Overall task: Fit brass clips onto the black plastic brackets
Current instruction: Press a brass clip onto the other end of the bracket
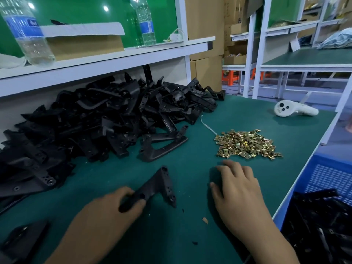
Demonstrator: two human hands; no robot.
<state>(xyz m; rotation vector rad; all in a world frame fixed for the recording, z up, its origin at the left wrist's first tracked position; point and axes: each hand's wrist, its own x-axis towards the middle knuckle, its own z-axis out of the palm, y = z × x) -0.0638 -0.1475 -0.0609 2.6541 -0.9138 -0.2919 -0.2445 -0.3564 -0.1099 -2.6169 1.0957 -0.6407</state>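
My left hand (114,210) grips one end of a black plastic bracket (158,185) that lies on the green mat near the front. My right hand (238,189) rests palm down on the mat to the right of the bracket, fingers spread, with nothing visibly held. A heap of small brass clips (247,143) lies just beyond its fingertips. A large pile of black brackets (95,126) fills the left and back of the table, and one loose bracket (162,147) lies at the pile's front edge.
A blue crate (323,180) with black parts stands at the right, below the table edge. A white controller (293,110) lies at the back right. A shelf (114,58) above the pile carries water bottles and a cardboard box. Another black part (22,239) lies at the front left.
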